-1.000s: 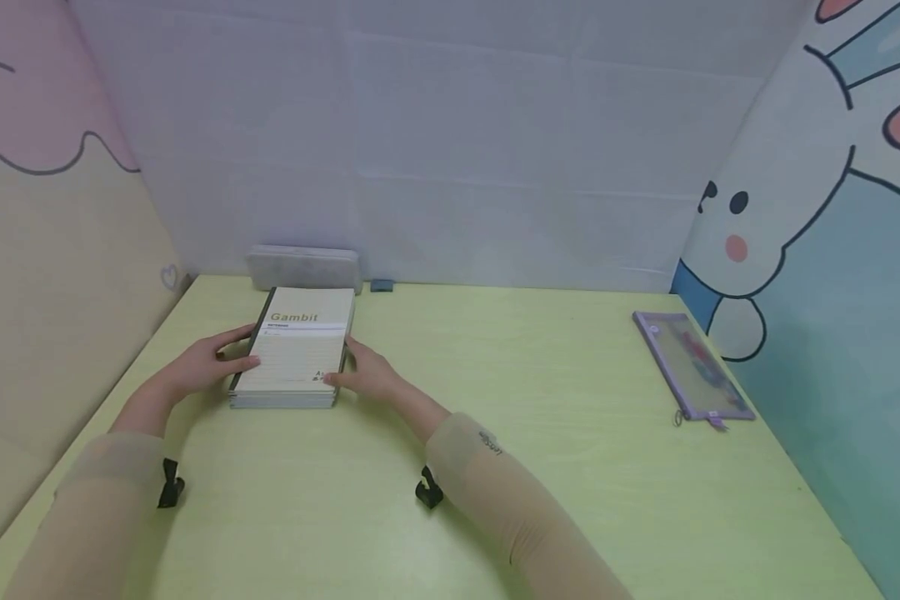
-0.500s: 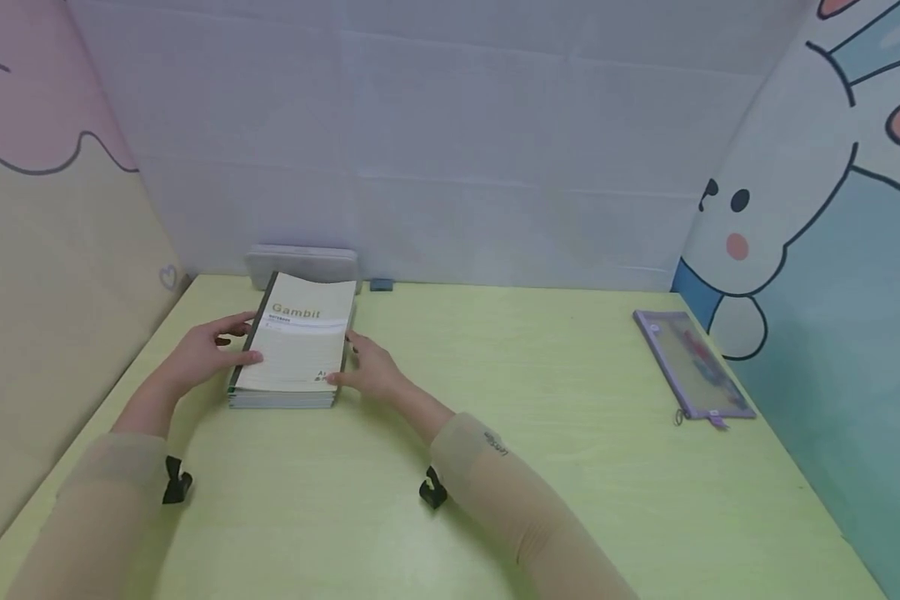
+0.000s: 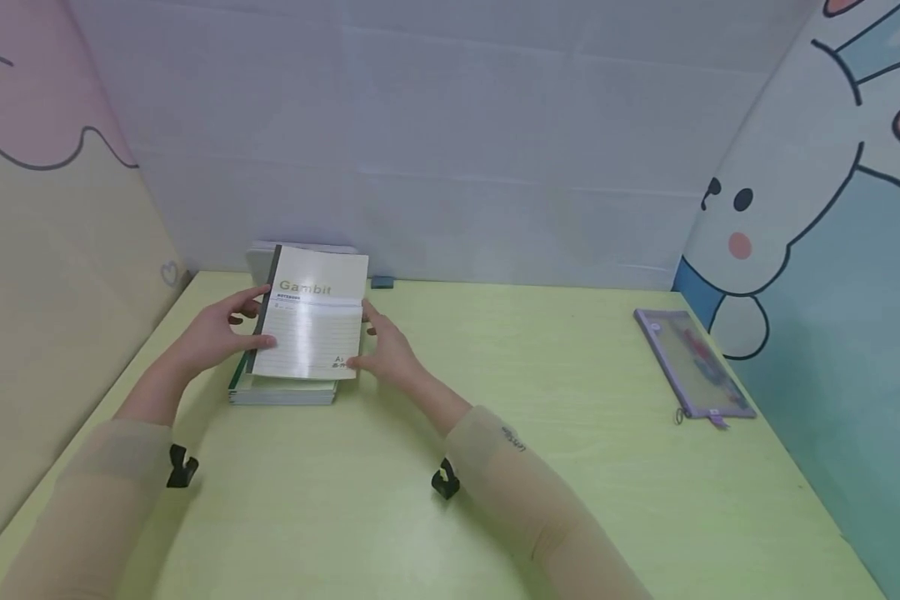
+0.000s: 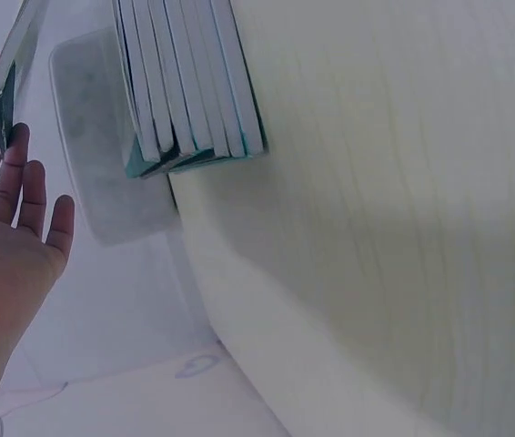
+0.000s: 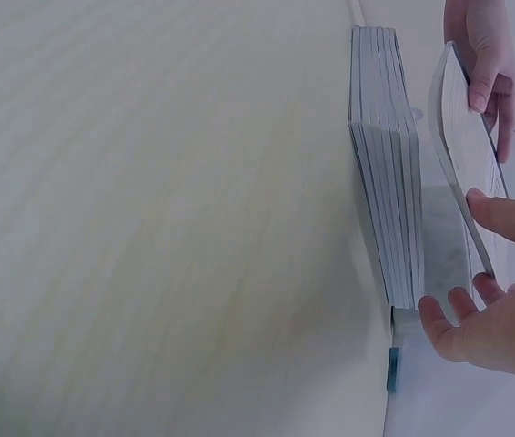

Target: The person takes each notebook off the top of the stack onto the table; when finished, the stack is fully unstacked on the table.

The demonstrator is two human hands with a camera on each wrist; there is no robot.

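cream notebook [image 3: 311,321] gripped between both hands, left [image 3: 213,337] and right [image 3: 392,354], above stack [image 3: 281,392]

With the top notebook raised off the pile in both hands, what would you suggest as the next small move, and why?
Probably carry the top notebook toward the bare table: left hand and right hand hold its edges, and it hangs apart from the stack.

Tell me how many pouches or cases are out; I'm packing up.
2: a gray case at the back wall, partly behind the lifted notebook, and a purple pouch by the right wall. I see no others.
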